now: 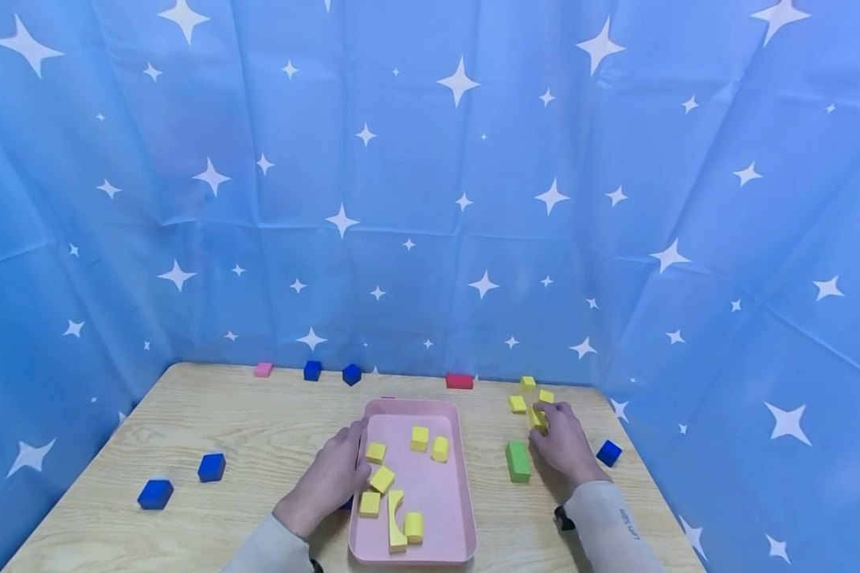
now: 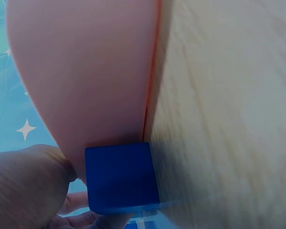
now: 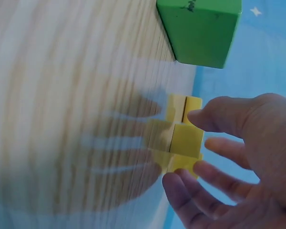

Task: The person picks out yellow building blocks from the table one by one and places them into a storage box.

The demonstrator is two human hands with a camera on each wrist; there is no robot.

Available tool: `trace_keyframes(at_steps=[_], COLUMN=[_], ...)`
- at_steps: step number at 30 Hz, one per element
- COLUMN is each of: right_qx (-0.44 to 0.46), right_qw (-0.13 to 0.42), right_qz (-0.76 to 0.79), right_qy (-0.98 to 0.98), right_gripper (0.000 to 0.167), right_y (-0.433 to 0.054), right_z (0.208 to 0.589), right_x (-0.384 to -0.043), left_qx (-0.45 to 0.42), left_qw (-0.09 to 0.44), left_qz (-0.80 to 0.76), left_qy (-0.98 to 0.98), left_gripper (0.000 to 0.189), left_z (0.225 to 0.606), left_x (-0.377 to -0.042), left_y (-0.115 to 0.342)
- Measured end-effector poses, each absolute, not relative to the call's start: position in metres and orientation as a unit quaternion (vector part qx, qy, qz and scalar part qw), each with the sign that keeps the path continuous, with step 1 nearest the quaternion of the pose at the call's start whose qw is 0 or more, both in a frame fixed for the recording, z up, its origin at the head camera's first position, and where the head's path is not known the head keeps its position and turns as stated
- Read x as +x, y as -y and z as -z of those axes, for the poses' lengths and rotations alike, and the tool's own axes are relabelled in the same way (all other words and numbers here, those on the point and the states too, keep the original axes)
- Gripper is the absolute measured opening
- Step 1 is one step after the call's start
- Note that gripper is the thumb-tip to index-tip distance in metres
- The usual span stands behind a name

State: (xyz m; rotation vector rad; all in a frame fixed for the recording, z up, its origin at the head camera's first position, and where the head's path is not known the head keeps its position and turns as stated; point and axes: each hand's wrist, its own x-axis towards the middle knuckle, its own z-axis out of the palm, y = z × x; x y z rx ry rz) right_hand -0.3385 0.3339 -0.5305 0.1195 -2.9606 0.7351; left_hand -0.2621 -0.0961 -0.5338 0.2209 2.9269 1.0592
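Observation:
A pink tray lies on the table with several yellow blocks in it: cubes, cylinders and an arch. My left hand grips the tray's left wall, thumb at the rim and fingers along the outside. Beside that wall stands a blue block, mostly hidden by the tray in the head view. My right hand is over a group of yellow blocks at the back right. Its thumb and fingers are spread around a yellow block; no firm hold shows. A green block stands left of this hand.
Two blue blocks lie at the left. Along the back edge are a pink block, two more blue blocks and a red block. Another blue block sits near the right edge. A starry blue curtain surrounds the table.

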Motion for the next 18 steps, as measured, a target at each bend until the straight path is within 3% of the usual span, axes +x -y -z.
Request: trace_keyframes(at_steps=[18], right_qx=[0.055], right_qw=[0.044], right_qz=[-0.235], right_qy=[0.969], right_gripper=[0.049], right_y=[-0.3304], right_z=[0.5291], right_x=[-0.3412], left_qx=[0.073], left_qw=[0.012], left_qz=[-0.339], left_qy=[-0.938], left_gripper=[0.076], left_z=[0.5328], left_x=[-0.2624], left_y=[0.0962])
